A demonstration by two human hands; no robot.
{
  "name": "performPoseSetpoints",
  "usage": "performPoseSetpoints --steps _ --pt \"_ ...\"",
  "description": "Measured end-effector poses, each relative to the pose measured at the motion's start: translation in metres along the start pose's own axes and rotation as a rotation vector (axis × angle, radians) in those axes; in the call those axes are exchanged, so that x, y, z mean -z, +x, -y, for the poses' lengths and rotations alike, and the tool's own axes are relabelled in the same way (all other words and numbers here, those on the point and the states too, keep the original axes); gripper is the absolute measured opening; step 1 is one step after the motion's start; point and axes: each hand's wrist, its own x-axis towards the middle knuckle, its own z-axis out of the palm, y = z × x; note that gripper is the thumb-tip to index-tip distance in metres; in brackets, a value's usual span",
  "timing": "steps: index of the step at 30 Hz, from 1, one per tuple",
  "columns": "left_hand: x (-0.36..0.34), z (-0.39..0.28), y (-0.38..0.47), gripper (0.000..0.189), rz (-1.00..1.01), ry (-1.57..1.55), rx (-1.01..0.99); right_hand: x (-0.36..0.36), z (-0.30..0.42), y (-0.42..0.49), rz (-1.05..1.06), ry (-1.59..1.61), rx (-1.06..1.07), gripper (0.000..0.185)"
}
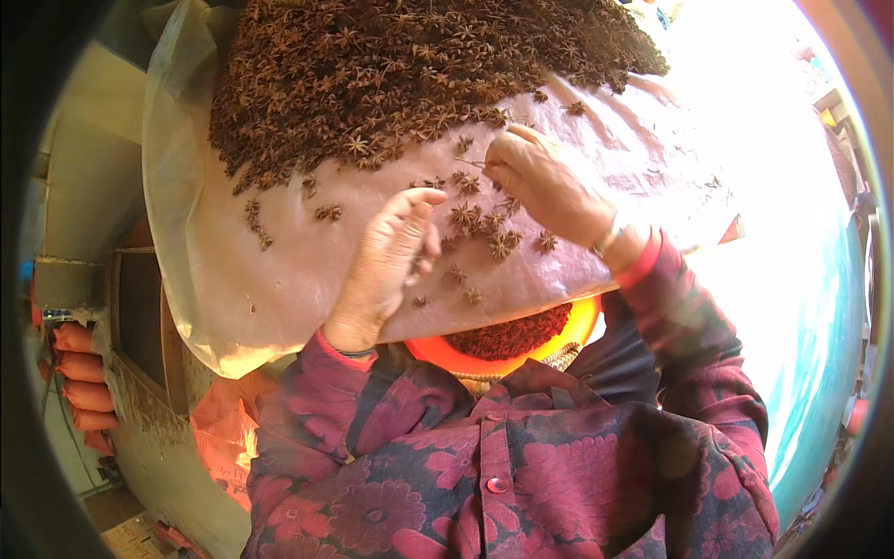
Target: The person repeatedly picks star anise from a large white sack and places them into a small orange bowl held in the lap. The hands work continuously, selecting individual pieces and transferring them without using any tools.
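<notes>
A large heap of dried star anise [391, 77] is piled on a pale plastic sheet [230, 279]. Over the loose pods in front of the heap, my right hand [548, 185] has its fingers pinched together, with a thin stem [471, 163] poking out from the fingertips. Its palm side is hidden. My left hand [394, 255] hovers to the left of a small cluster of star anise [478, 220], its fingers loosely curled and apart; I see nothing in it. Below the sheet's near edge is an orange basin [590, 318] holding dark reddish-brown pieces [513, 335].
Several stacked orange-red sacks [87, 381] stand at far left, near a wooden-framed opening [140, 314]. An orange plastic bag [227, 433] lies low on the left. Small dark bits [712, 182] are scattered on the sheet's right side, where glare washes out detail.
</notes>
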Motion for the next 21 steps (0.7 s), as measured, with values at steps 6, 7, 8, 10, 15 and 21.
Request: performPoseSetpoints --steps 6,7,8,10,15,21 --pt "-0.029 0.028 -0.037 0.029 0.167 0.193 -0.128 -0.029 0.083 -0.071 -0.279 0.660 -0.184 0.005" --pt "-0.033 0.036 -0.042 0.027 0.141 0.168 -0.161 -0.038 0.085 -0.081 -0.318 0.808 -0.240 0.006" --pt "-0.037 0.045 -0.048 0.025 0.114 0.144 -0.195 -0.050 0.085 -0.091 -0.359 0.955 -0.294 0.006" --pt "-0.047 0.056 -0.057 0.023 0.027 -0.054 -0.156 -0.060 0.088 -0.106 -0.393 1.123 -0.390 0.007" --pt "-0.024 0.052 -0.060 0.030 -0.089 -0.328 -0.026 0.000 0.029 -0.143 -0.760 0.732 -0.310 0.013" --pt "0.006 0.040 -0.036 0.013 -0.094 0.278 -0.237 0.112 -0.052 -0.197 -0.582 -0.964 -0.642 0.024"
